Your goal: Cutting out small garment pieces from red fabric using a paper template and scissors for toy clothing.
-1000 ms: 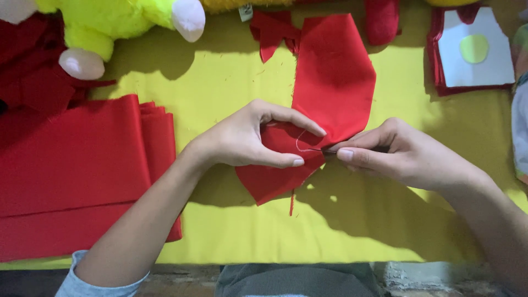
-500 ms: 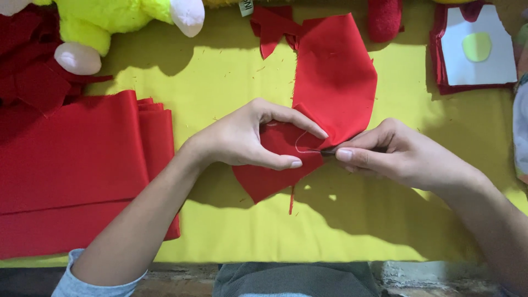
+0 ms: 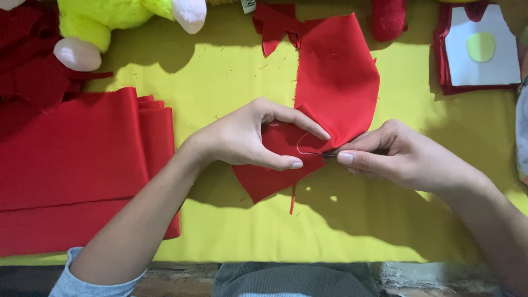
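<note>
**Red felt pinched at the seam, needle close to fingertips**

Red everywhere on the far left: stack of folded red fabric sheets lying flat on the yellow-covered worktop, well apart from the stitching. Above it, yellow plush toy with white paws, also clear of the work.

Toward the middle, left hand curled over the small red cut fabric piece, thumb and forefinger closed on its lower fold, grip tight on the cloth. Pale loop of thread slack just beside the forefinger tip. Loose red thread end hanging below the lower corner.

Further right, right hand pinched shut on a thin dark needle, tip pointing at the fold and nearly touching the left thumb. At the far right edge, white square card with a yellow-green round patch on red backing, untouched.

Likely trouble, as a judgement only: pricked left thumb or forefinger, with needle aimed straight toward them. Possible tangle or knot from the slack loop if drawn through unevenly. Possible slip of the fold under a loosened left grip, giving a crooked stitch. Possible snag of the dangling thread end under the wrist.
</note>
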